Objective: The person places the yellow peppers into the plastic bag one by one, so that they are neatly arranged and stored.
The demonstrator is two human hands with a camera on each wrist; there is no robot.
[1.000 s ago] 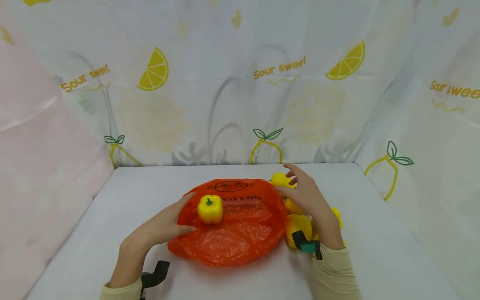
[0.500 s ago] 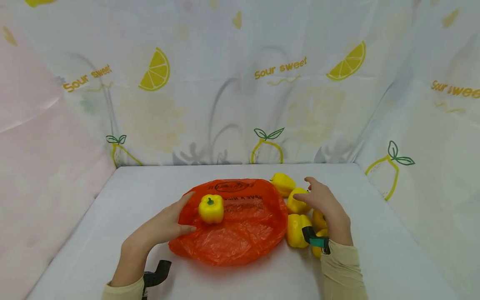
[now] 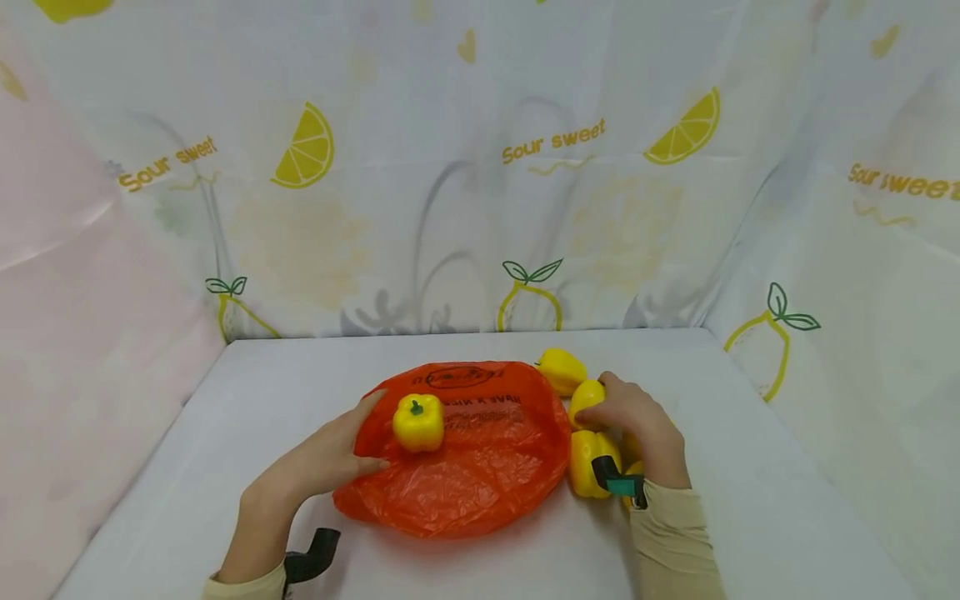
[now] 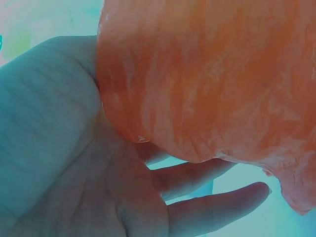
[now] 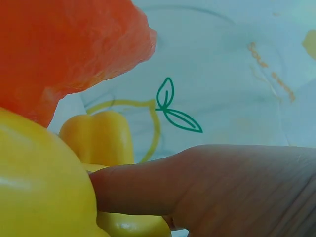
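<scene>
Where pepper (image 3: 585, 402) grips best: opposite sides; likely light, stiff, slick
Right hand (image 3: 643, 423): clasped on it
Left hand (image 3: 330, 450): spread at flimsy bag (image 3: 472, 492)

One yellow, blocky bell pepper (image 3: 418, 423) is in or on the red, thin plastic bag (image 3: 487, 479), unclear which; more yellow bell peppers (image 3: 592, 465) lie right.

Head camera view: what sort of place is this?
Probably a staged tabletop booth: a lemon-print backdrop encloses three sides of a white table, with yellow peppers among the things on it.
</scene>
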